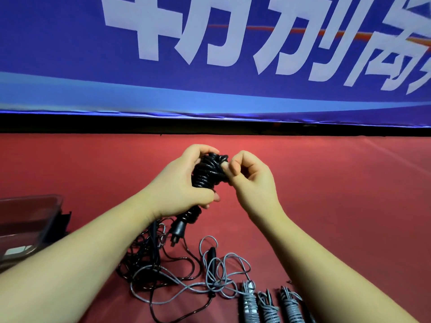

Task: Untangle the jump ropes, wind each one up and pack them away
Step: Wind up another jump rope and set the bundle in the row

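Note:
My left hand [184, 183] grips a black jump rope [208, 173] wound in tight coils around its handles, whose black handle end [179, 229] sticks out below my palm. My right hand [249, 176] pinches the cord at the top right of the bundle, fingers curled. On the red floor below lies a tangle of loose black and grey ropes [177, 271] with a black handle [212, 257] in it. Three wound grey ropes [268, 304] lie side by side at the bottom right.
A clear plastic box [25, 220] stands at the left on the red floor [338, 194]. A blue banner with white characters [210, 54] hangs along the wall behind, over a black baseboard strip.

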The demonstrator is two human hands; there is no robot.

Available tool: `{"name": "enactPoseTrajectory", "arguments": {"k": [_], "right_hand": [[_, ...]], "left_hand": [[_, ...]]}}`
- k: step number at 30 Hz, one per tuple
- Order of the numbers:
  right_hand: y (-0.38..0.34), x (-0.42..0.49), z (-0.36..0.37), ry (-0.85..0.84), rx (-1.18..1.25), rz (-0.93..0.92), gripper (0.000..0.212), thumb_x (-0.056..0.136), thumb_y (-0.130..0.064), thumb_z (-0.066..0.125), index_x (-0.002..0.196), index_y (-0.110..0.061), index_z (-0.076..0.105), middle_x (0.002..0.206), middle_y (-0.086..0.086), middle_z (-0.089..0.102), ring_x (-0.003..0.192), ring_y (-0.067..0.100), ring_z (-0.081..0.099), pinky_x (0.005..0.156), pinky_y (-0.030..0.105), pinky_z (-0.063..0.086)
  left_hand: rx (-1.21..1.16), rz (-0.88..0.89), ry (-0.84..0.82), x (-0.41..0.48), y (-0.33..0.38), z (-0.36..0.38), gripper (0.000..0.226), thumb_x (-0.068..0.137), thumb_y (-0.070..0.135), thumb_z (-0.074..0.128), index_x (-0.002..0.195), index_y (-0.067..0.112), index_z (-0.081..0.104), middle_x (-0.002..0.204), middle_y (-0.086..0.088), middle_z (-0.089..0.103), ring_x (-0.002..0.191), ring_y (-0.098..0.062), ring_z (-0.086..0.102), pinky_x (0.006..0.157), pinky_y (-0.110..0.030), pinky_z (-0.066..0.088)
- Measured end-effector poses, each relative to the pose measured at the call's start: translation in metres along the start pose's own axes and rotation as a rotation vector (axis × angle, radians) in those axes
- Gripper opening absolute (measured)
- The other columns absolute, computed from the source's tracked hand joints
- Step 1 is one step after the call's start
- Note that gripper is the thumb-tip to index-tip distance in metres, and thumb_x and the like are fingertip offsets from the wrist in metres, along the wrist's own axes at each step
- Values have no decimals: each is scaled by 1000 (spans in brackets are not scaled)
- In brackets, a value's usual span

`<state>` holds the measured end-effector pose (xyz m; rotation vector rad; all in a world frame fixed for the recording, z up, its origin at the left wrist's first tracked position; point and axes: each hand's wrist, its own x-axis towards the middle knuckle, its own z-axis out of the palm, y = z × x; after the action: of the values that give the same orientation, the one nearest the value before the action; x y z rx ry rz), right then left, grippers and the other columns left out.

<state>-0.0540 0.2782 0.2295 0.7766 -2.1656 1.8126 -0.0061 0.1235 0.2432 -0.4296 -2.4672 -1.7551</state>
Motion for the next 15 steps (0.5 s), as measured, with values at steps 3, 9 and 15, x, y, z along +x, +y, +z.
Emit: {"name": "enactPoseTrajectory", "arguments": {"k": [3, 9, 15], "right_hand": [[-6, 5, 0, 24, 18, 0, 24, 78, -14, 61, 65, -28, 46, 61, -10, 46, 62, 12, 47, 61, 21, 40], [-13, 1, -12, -85, -11, -9, 48, 84, 1, 62, 111, -38, 54, 62, -11, 52, 62, 3, 54, 69, 18, 46], [-9, 0, -2, 10, 85, 109, 30, 83, 3, 62, 87, -27, 66, 53, -11, 54, 52, 6, 52, 60, 15, 43]], "left_hand": [[154, 31, 37, 1, 7, -4, 69, 56, 16, 63, 117, 36, 40, 100, 9, 62, 81, -21, 69, 74, -39, 56], [268, -45, -37, 0, 17, -6, 70, 61, 16, 70, 121, 29, 36, 102, 6, 63, 82, -18, 68, 73, -40, 56], [150, -114, 1, 3, 16, -6, 61, 66, -3, 69, 112, 20, 36, 100, 2, 66, 78, -32, 70, 63, -47, 57]]}}
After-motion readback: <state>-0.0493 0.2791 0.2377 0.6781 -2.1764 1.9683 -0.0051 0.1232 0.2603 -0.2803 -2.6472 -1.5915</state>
